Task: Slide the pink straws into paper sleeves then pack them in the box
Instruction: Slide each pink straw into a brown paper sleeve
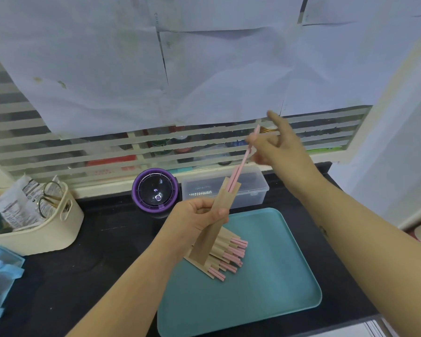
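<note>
1. Far left: a blue container (0,271) and a cream basket (58,232) holding scissors (49,198) are sitting on the black tabletop (107,242), well apart from the work.
2. A purple domed gadget (155,190) is standing behind, just beside the box and not in the way.
3. The left hand (195,217) is holding a brown paper sleeve (225,198) tilted in the air above the tray, its grip closed round the sleeve's middle, mouth pointing up and right.
4. A pile of sleeved straws (229,251), pink ends poking out, is lying on the teal tray (265,300), waiting to be packed.
5. The clear plastic box (255,190) is sitting behind the tray; its lid looks closed, so it likely needs opening before packing.
6. The right hand (280,147) is pinching the pink straw (240,167) near its top, index finger sticking out; the straw's lower end is just entering the sleeve mouth. Could be two straws, can't tell.
7. Step: sleeving, mid-insert. Next: pushing the straw down along the sleeve's line, keeping the mouth from buckling.
</note>
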Demonstrator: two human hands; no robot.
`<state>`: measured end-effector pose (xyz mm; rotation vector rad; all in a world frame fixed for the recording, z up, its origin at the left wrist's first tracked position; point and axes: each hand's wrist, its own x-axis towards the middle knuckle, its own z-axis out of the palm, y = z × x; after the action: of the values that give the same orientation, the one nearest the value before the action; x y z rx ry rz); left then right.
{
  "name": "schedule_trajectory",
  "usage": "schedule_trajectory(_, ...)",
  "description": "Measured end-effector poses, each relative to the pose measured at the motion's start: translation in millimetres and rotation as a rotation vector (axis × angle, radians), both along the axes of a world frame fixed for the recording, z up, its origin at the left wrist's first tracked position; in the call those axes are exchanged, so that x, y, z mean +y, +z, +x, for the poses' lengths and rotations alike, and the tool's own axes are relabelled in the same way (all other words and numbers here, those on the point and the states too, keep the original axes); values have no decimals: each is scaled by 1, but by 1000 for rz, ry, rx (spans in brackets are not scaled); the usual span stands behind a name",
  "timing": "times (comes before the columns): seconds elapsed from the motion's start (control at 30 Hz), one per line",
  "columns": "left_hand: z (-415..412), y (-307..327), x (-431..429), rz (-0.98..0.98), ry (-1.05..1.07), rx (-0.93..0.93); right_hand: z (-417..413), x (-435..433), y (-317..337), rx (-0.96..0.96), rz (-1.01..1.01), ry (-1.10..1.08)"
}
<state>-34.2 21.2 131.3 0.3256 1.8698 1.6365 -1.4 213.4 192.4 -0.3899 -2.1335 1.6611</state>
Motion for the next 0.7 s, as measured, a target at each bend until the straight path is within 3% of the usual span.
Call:
schedule_trajectory(0.33, -5, -5, 3, 2, 59, 17, 3, -18, -31, -94, 298, 92)
schedule_trajectory(0.6, -13, -20, -2, -27, 54, -5, 2, -19, -44, -223, 352, 268)
schedule_trajectory(0.7, -22, -28, -3, -60, 20, -8, -1, -5, -52, -229, 220, 252)
